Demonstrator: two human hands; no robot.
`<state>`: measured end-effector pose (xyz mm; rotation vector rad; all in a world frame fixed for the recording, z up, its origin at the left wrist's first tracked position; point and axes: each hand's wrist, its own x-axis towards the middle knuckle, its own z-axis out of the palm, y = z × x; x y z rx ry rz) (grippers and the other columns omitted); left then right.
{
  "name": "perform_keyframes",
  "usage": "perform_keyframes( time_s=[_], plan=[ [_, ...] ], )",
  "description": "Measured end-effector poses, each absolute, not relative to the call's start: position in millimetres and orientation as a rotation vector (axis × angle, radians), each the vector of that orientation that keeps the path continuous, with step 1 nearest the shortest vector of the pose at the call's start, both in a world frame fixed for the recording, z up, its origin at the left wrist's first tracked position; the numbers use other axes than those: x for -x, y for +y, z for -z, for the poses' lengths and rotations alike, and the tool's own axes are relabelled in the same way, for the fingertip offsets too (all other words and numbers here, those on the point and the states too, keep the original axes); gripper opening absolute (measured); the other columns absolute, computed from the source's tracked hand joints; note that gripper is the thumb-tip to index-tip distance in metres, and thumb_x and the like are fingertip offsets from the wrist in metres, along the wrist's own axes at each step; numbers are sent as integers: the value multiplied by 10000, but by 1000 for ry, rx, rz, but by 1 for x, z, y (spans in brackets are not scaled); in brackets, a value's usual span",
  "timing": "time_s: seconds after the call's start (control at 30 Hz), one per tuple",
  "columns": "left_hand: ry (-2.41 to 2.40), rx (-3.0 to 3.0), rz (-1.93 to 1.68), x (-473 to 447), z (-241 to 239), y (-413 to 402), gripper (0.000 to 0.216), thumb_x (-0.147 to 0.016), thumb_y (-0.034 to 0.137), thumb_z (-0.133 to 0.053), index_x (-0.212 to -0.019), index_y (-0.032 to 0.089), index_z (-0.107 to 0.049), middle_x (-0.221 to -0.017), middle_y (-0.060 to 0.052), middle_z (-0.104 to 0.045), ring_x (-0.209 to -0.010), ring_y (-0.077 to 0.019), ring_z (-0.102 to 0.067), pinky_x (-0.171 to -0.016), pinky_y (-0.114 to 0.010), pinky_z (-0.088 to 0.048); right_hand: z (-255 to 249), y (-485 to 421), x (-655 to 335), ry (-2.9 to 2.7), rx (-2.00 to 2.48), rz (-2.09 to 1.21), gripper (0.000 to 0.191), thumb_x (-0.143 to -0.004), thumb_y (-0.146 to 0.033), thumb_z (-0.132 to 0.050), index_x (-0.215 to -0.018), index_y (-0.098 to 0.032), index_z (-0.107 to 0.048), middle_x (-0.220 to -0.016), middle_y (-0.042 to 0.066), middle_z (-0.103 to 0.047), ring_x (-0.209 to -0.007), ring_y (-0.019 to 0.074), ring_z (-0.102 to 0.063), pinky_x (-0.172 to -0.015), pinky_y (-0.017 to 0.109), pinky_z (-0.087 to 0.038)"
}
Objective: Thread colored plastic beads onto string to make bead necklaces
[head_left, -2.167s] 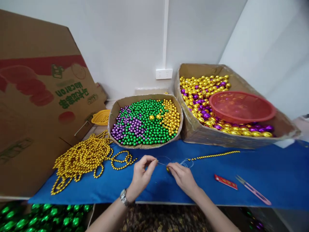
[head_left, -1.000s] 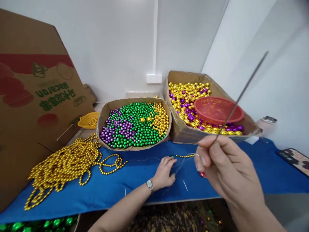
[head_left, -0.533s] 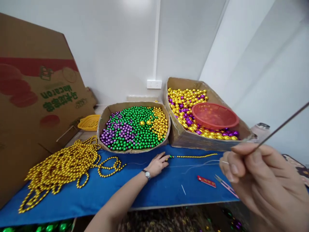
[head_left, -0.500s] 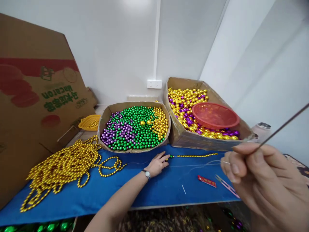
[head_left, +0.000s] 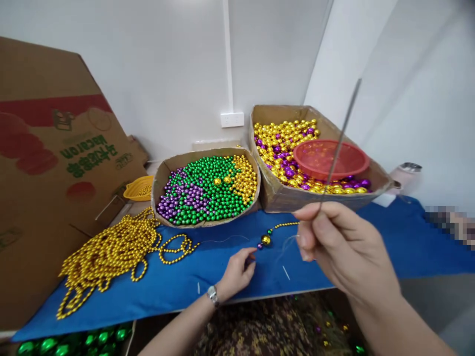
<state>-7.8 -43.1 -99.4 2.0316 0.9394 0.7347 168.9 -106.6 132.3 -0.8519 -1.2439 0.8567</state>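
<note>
My right hand (head_left: 336, 247) is raised close to the camera, fingers pinched on a long thin metal needle (head_left: 339, 136) that points up and to the right. A fine thread runs down from it to a short bead strand (head_left: 276, 231) on the blue cloth, ending in a larger gold bead (head_left: 265, 240) and a small purple one. My left hand (head_left: 237, 271) rests on the cloth just left of that end, fingers curled and pinched near the thread. A watch sits on that wrist.
A heap of gold bead strings (head_left: 111, 252) lies at left. Behind are a box of green, purple and gold beads (head_left: 208, 188), a box of larger gold and purple beads (head_left: 297, 195) holding a red basket (head_left: 330, 158), a small yellow basket (head_left: 137, 188), and leaning cardboard (head_left: 44, 173).
My right hand swung the needle back in from the far right, now upright near the centre. The strand's end slid right, off my left hand, and larger beads show at its tip.
</note>
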Motion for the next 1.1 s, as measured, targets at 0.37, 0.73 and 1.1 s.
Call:
perform_keyframes(
  time_s=[0.37, 0.73, 1.1],
  plan=[
    [1043, -1618, -656, -67, 135, 19, 541, -758, 196, -562, -1289, 189, -460, -1088, -85, -590, -661, -117, -582, -582, -257, -516, -149, -122, -177, -1156, 755, -762, 115, -901, -286, -555, -956, -244, -647, -603, -34, -535, -531, 74, -515, -479, 188, -429],
    [1111, -1864, -749, 14, 114, -17, 490, -811, 194, -511, -1297, 214, -456, -1096, -71, -631, -773, -149, -617, -745, -304, -507, -96, -129, -202, -987, 911, -767, 135, -877, -317, -576, -940, -218, -642, -553, -35, -485, -503, 86, -479, -486, 209, -417],
    [1176, -2315, -772, 54, 124, -87, 299, -860, 115, -420, -1083, 220, -589, -1011, -79, -631, -905, -202, -576, -804, -344, -492, -8, -125, -126, -1484, 1259, -1141, 372, -913, -484, -414, -968, -176, -614, -552, -38, -487, -485, 113, -491, -503, 225, -410]
  ],
)
